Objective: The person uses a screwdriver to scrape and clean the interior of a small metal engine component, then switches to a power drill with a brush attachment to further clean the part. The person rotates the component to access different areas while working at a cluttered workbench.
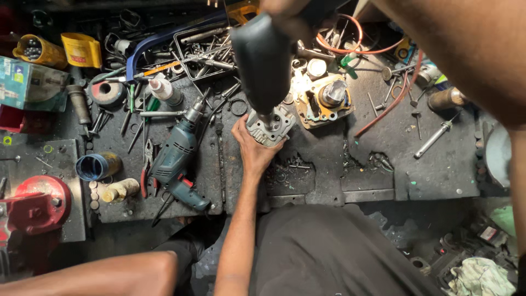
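- Head view: one left hand (253, 147) lies on the workbench (438, 164), fingers curled round the near side of a grey metal casting (269, 127), pinning it to the bench near the middle.
- One dark power tool (262, 64) stands upright, its tip down on the casting; the right hand (287, 10) closes on its top at the frame's upper edge, mostly cut off, so how tightly it grips cannot be told.
- One second casting (323, 98) with a gasket and a shiny round plug sits just right of the first.
- One teal drill (178, 156) lies left of the hand, chuck pointing away.
- One red vise (35, 204) is at the left edge.
- One blue cup (94, 166) lies on its side between vise and drill.
- Two yellow containers (81, 49) sit at the top left.
- One orange cable (392, 104) curves across the right half.
- Loose bits, bolts and screwdrivers crowd the top; too many to count.
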